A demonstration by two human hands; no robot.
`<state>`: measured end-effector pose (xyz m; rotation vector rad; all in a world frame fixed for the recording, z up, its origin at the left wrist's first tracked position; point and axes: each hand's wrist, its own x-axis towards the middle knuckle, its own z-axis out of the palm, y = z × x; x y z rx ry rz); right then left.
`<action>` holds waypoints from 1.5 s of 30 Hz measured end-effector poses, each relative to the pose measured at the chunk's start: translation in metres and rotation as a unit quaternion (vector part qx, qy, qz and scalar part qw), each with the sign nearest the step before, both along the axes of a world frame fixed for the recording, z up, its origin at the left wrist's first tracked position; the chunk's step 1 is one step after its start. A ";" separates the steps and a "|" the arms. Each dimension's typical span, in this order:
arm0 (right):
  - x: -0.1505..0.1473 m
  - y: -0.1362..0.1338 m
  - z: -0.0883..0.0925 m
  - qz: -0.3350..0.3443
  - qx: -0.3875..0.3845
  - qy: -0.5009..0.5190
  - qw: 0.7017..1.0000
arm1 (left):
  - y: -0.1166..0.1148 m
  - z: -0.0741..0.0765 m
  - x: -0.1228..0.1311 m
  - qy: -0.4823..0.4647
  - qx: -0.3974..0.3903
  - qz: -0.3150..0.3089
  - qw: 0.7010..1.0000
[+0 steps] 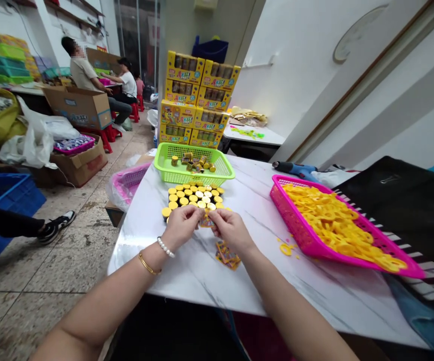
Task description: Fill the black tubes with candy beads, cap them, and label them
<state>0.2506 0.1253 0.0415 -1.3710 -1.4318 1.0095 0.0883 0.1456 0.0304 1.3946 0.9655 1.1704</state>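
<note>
Between both hands is a small printed yellow wrapper, pinched at its two ends. My left hand closes thumb and finger on its left edge. On its right edge my right hand has a similar pinch. Whether the wrapper is a flat label or a sleeve, I cannot tell. Just beyond the fingers stand several small jars with yellow lids in close rows; the hands hide some of them. A loose pile of printed wrappers lies on the table below my right hand.
Behind the jars sits a green basket with several loose jars. A pink basket heaped with yellow plastic pieces stands right, near a blue heat gun. Stacked yellow boxes rise at the back. Two people sit at a far table.
</note>
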 end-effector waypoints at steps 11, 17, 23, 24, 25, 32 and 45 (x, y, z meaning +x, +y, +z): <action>-0.004 -0.016 -0.017 -0.178 0.224 -0.111 0.952 | -0.024 0.011 0.004 0.002 0.109 0.051 0.993; -0.003 -0.016 -0.016 -0.205 0.302 -0.179 0.914 | -0.022 0.010 0.006 0.018 0.116 0.087 0.989; -0.006 -0.018 -0.017 -0.168 0.359 -0.210 0.894 | -0.018 0.010 0.006 0.010 0.085 0.058 0.995; -0.007 -0.018 -0.018 -0.158 0.358 -0.210 0.896 | -0.017 0.011 0.006 0.000 0.062 0.050 0.997; -0.009 -0.019 -0.020 -0.148 0.350 -0.211 0.901 | -0.016 0.011 0.005 -0.012 0.029 0.041 0.999; 0.001 -0.016 -0.015 -0.105 0.270 -0.182 0.940 | -0.008 0.018 -0.001 -0.122 -0.190 -0.017 0.974; 0.012 -0.005 -0.018 -0.124 0.081 -0.425 0.893 | 0.003 0.026 -0.007 -0.227 -0.322 -0.056 0.918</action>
